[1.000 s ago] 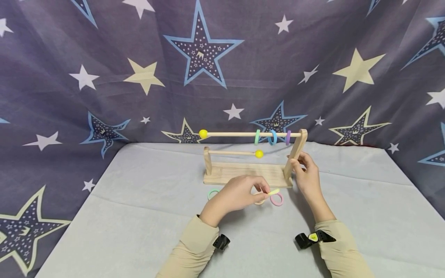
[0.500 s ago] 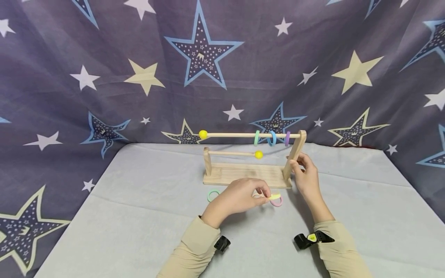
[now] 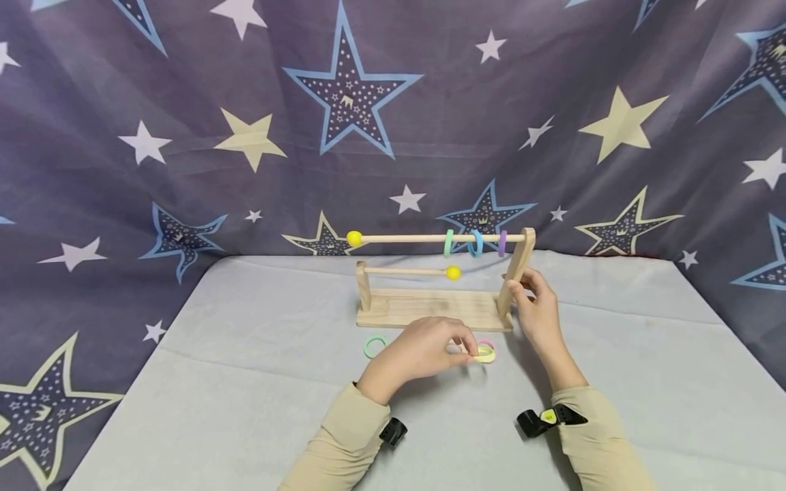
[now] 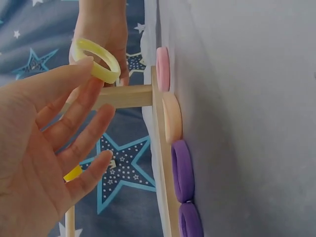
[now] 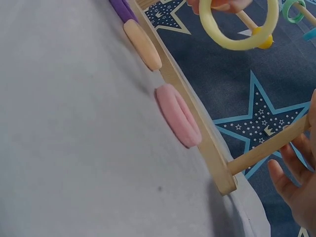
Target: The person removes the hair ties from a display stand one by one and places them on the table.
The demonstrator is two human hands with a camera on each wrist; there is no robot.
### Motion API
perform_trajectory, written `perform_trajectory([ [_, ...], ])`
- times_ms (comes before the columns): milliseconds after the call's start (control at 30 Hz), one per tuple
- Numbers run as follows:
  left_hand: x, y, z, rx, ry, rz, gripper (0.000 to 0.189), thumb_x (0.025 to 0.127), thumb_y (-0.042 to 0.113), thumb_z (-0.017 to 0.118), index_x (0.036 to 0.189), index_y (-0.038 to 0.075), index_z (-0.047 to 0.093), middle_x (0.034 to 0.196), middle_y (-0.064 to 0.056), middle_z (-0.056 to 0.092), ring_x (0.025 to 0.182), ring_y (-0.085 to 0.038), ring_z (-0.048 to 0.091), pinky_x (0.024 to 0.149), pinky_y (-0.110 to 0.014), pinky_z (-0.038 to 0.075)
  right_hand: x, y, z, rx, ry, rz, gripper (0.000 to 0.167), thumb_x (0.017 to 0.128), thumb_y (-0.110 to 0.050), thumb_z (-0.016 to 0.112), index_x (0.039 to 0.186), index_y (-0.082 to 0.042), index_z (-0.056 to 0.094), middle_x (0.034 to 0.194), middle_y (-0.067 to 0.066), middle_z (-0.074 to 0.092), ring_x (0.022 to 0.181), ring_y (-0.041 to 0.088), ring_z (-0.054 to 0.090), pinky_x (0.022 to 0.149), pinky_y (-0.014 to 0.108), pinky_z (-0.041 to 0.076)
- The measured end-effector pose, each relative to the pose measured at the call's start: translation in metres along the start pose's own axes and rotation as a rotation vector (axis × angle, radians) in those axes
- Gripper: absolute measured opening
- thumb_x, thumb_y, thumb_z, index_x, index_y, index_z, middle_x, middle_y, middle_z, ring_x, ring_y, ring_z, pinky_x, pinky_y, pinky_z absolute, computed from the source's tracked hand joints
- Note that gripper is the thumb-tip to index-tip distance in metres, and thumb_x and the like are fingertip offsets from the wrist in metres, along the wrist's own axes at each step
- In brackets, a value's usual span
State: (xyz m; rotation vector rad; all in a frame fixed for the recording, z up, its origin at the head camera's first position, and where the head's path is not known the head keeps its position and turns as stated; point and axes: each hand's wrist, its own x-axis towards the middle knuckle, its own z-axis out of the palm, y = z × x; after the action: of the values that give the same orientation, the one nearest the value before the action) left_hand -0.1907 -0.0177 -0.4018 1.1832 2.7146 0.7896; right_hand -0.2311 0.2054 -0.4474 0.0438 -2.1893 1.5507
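Yellow ring (image 5: 239, 43) up off the surface (image 3: 245, 416), lower half of the head view, just right of centre, and the left hand (image 3: 430, 346) pinches it by the fingertips: a slight slip, and it could drop onto the pink ring (image 5: 173, 118)! Further right, the right hand (image 3: 540, 310) holds the wooden post (image 3: 520, 262), seemingly the steadying grip; should that slacken, a knock might skid the base (image 3: 424, 307). Careful below, too: a low dip could scatter the orange ring (image 4: 174, 118) and 2 purple rings (image 4: 189, 170) alongside. Up top, 3 rings (image 3: 479, 247) hang on the rod (image 3: 399, 239); a jolt might slide them.
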Motion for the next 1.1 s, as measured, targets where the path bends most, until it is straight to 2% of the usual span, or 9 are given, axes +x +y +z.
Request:
perform_trajectory([
  [467, 0.008, 0.003, 0.006, 0.085, -0.031, 0.038, 0.006, 0.086, 0.027, 0.079, 0.086, 0.029, 0.074, 0.091, 0.022, 0.067, 0.084, -0.002, 0.064, 0.074, -0.016, 0.045, 0.001, 0.003, 0.001, 0.004, 0.005, -0.018, 0.032, 0.097, -0.012, 0.062, 0.124, 0.005, 0.058, 0.11, 0.019, 0.065, 0.094, 0.0, 0.055, 0.078, 0.012, 0.046],
  [567, 0.012, 0.003, 0.007, 0.088, -0.057, 0.043, 0.005, 0.086, 0.026, 0.079, 0.087, 0.029, 0.075, 0.092, 0.022, 0.067, 0.084, -0.002, 0.063, 0.073, -0.016, 0.045, 0.001, 0.003, 0.002, 0.014, 0.008, -0.02, 0.031, 0.097, -0.011, 0.061, 0.123, 0.005, 0.059, 0.11, 0.021, 0.065, 0.094, -0.001, 0.056, 0.078, 0.013, 0.046],
  [733, 0.021, 0.0, 0.01, 0.042, -0.132, 0.033, 0.006, 0.086, 0.024, 0.079, 0.088, 0.029, 0.076, 0.098, 0.023, 0.068, 0.086, 0.0, 0.062, 0.072, -0.014, 0.044, 0.001, 0.002, 0.003, 0.04, 0.001, -0.028, 0.031, 0.098, -0.01, 0.061, 0.123, 0.007, 0.058, 0.11, 0.022, 0.065, 0.094, 0.0, 0.056, 0.078, 0.013, 0.047],
  [967, 0.028, -0.004, 0.014, 0.029, -0.211, 0.006, 0.006, 0.085, 0.027, 0.08, 0.084, 0.031, 0.076, 0.083, 0.025, 0.064, 0.075, 0.006, 0.056, 0.069, -0.017, 0.043, 0.001, 0.001, 0.001, 0.022, -0.008, -0.012, 0.033, 0.098, -0.013, 0.061, 0.125, 0.005, 0.057, 0.113, 0.021, 0.065, 0.096, 0.002, 0.055, 0.077, 0.013, 0.047],
  [1100, 0.031, -0.006, 0.018, 0.038, -0.227, 0.032, 0.006, 0.084, 0.027, 0.081, 0.084, 0.031, 0.076, 0.082, 0.024, 0.063, 0.075, 0.007, 0.055, 0.071, -0.016, 0.042, 0.001, -0.003, -0.001, 0.022, -0.012, 0.005, 0.033, 0.098, -0.013, 0.06, 0.126, 0.005, 0.057, 0.114, 0.021, 0.065, 0.097, 0.002, 0.055, 0.078, 0.014, 0.046],
])
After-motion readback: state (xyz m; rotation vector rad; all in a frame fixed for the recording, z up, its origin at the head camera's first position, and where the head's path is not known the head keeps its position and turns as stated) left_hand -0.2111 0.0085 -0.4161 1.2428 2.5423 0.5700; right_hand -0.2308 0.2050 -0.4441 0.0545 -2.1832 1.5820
